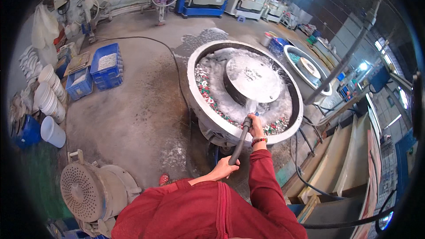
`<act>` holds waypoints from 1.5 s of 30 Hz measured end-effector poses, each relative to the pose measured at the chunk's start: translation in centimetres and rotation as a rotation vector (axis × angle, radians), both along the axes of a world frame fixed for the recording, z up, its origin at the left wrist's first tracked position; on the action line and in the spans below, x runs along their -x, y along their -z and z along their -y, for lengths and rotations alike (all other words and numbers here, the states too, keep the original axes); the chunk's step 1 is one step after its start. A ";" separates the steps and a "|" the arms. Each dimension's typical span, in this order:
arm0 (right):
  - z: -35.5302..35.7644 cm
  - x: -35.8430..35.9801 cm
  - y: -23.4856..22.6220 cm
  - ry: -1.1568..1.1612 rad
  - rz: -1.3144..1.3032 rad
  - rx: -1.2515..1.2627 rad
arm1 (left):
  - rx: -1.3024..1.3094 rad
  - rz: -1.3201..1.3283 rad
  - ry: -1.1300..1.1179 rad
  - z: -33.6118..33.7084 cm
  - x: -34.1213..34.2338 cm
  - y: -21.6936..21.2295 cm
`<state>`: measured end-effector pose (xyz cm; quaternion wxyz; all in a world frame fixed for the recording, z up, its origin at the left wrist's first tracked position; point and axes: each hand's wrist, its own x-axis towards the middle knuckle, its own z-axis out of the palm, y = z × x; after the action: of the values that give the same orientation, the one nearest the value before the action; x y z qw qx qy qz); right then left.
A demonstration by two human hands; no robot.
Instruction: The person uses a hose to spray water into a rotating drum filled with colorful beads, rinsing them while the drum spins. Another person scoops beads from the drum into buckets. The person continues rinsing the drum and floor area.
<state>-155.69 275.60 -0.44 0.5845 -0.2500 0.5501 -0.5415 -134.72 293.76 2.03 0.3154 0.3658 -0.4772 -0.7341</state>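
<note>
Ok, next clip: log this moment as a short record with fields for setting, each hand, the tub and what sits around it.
setting: workshop with concrete floor, wet near the machine
left hand: grips the dark hose lower down
right hand: holds the hose near its nozzle end, over the tub rim
round tub: ring channel with foamy water and small coloured pieces, raised grey centre disc; water sprays in
nearby: blue crates, white buckets, perforated metal drum

2 round vibro tubs [208, 106] [295, 53], 1 hose [239, 144], 2 blue crates [106, 65] [79, 84], 1 perforated drum [82, 191].
</note>
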 end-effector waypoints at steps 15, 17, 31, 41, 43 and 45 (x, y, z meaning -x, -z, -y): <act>11.1 -22.8 -1.8 -0.147 -0.174 0.153 | -0.089 -0.030 -0.264 6.7 -15.3 1.9; 11.0 -22.1 -0.7 -0.070 -0.148 0.116 | -0.046 0.017 -0.228 7.6 -16.5 1.7; 11.6 -21.7 -3.2 0.077 -0.131 0.074 | -0.074 -0.068 -0.080 9.8 -16.5 1.8; 12.7 -22.7 -3.2 -0.053 -0.128 0.066 | -0.065 -0.089 -0.120 9.9 -16.5 1.6; 12.1 -22.6 -4.0 -0.039 -0.149 0.130 | -0.016 -0.062 -0.101 9.6 -16.8 1.4; 11.6 -22.7 -6.0 -0.052 -0.180 0.240 | 0.007 -0.054 -0.095 9.2 -16.9 0.8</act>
<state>-133.02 263.96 5.54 0.5126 -0.3798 0.5249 -0.5634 -117.86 284.60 1.19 0.3639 0.3672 -0.4533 -0.7261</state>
